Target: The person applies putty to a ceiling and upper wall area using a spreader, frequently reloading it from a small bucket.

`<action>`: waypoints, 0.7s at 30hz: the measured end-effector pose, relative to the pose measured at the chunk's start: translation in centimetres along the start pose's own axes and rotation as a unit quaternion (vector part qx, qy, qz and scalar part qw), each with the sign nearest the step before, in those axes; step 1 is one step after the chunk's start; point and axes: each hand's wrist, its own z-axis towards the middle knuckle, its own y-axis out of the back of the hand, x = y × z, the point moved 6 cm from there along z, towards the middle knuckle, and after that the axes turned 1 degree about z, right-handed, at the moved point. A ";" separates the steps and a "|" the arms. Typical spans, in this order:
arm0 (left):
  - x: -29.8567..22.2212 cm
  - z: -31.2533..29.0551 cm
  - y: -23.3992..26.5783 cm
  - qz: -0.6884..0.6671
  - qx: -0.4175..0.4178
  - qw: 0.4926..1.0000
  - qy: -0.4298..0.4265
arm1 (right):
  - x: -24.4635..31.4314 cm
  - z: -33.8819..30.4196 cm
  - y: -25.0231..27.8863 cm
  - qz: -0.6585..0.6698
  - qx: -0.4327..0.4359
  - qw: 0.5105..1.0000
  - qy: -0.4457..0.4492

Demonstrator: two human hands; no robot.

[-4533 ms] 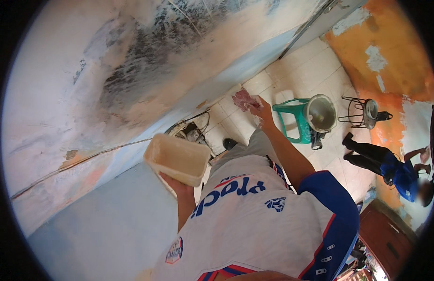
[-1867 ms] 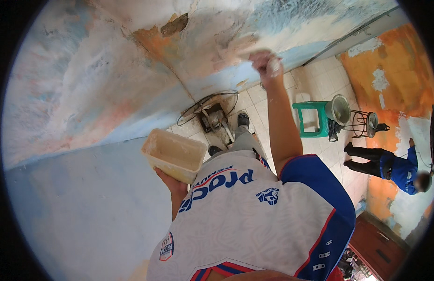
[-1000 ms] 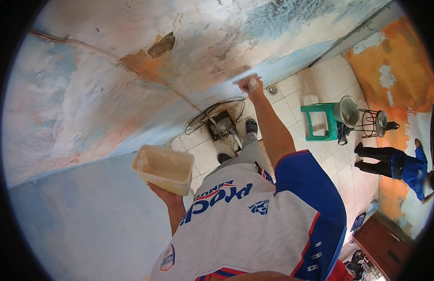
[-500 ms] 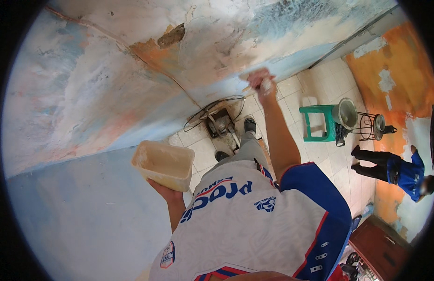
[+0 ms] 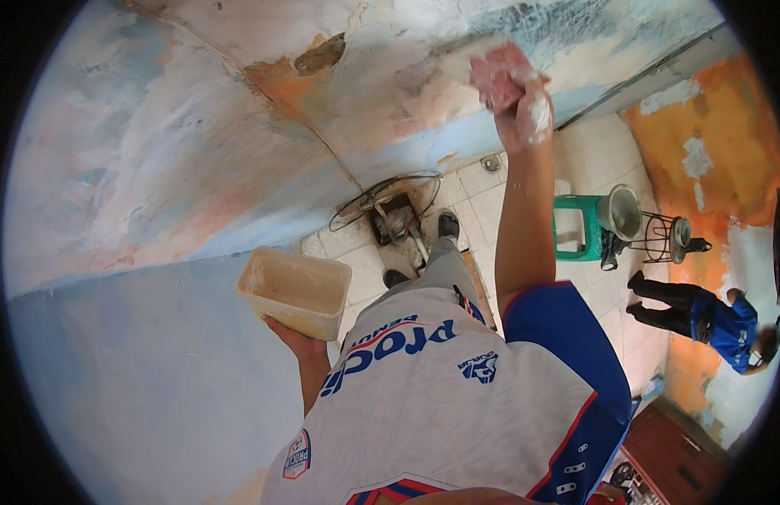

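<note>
My left hand grips a cream plastic tub from below at its near side. The tub is rectangular and open-topped, smeared inside with a pale coating. My right hand, dabbed with white paste, is raised in front of the wall and closed on a pinkish-red thing. That thing looks like a crumpled rag, with a pale blurred edge on its left; motion hides its exact kind. Whether it touches the patchy blue, white and orange wall I cannot tell.
A pump-like machine sits by the wall at my feet, with a dark hoop around it. To the right are a green stool, a grey bucket and a black metal stand. Another person works at the orange wall.
My right hand has risen along the wall and moved slightly right, carrying the pinkish-red thing. The tub in my left hand stays almost in place.
</note>
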 end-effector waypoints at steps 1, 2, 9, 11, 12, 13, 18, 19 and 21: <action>0.0 0.1 -0.1 -0.003 0.008 1.000 -0.005 | -0.8 -0.3 1.6 -0.002 0.014 1.000 -0.001; 0.0 0.2 -0.3 -0.003 0.017 1.000 -0.009 | -3.6 -0.2 5.4 0.001 0.033 0.999 -0.011; 0.4 -0.2 -1.0 0.055 0.021 0.998 -0.007 | -26.9 -1.8 24.6 -0.074 -0.061 0.980 -0.174; 0.8 0.1 0.2 0.026 0.025 0.999 0.016 | -26.9 0.7 24.1 -0.063 -0.015 0.991 -0.116; 1.0 0.2 0.6 0.012 0.027 0.999 0.029 | -25.9 3.2 23.0 -0.047 0.001 0.995 -0.092; 0.9 0.2 0.7 0.025 0.022 0.999 0.027 | -24.7 5.8 21.9 -0.064 -0.068 0.991 -0.096; 0.3 -1.8 -2.7 0.141 -0.023 0.989 -0.023 | -9.9 7.2 7.1 -0.053 -0.091 0.990 -0.095; 0.4 -1.8 -3.1 0.145 -0.023 0.989 -0.019 | -7.4 6.4 6.0 -0.046 -0.059 0.993 -0.089; 1.3 -0.8 -0.6 0.066 -0.009 0.998 0.021 | -2.8 3.2 2.3 0.000 -0.028 0.997 -0.068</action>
